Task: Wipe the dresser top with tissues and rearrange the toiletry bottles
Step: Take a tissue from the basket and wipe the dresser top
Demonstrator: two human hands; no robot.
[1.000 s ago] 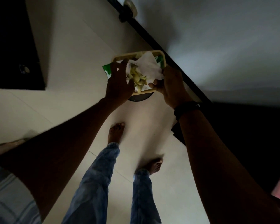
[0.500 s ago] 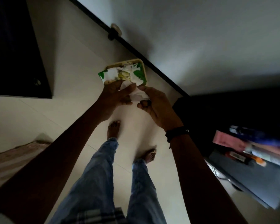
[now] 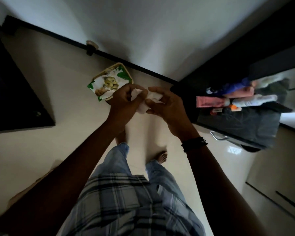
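Note:
I hold a crumpled white tissue (image 3: pixel 143 106) between both hands at chest height over the floor. My left hand (image 3: pixel 124 103) pinches its left part and my right hand (image 3: pixel 167 106) grips its right part. The dark dresser top (image 3: pixel 242 126) lies to the right, with several blurred toiletry bottles and tubes (image 3: pixel 228 99) at its far edge, among them a pink one (image 3: pixel 209 102). Both hands are well left of the dresser.
A small yellow bin (image 3: pixel 126 72) stands on the floor by the wall, with a green-and-white wrapper (image 3: pixel 106 84) on top of its contents. A dark furniture panel (image 3: pixel 10 92) fills the left. A drawer handle (image 3: pixel 218 136) shows below the dresser top. My bare feet stand on pale tiles.
The view has swung right, so more of the dresser shows. My hands have come back from the bin and both hold the tissue, farther from the bin than before.

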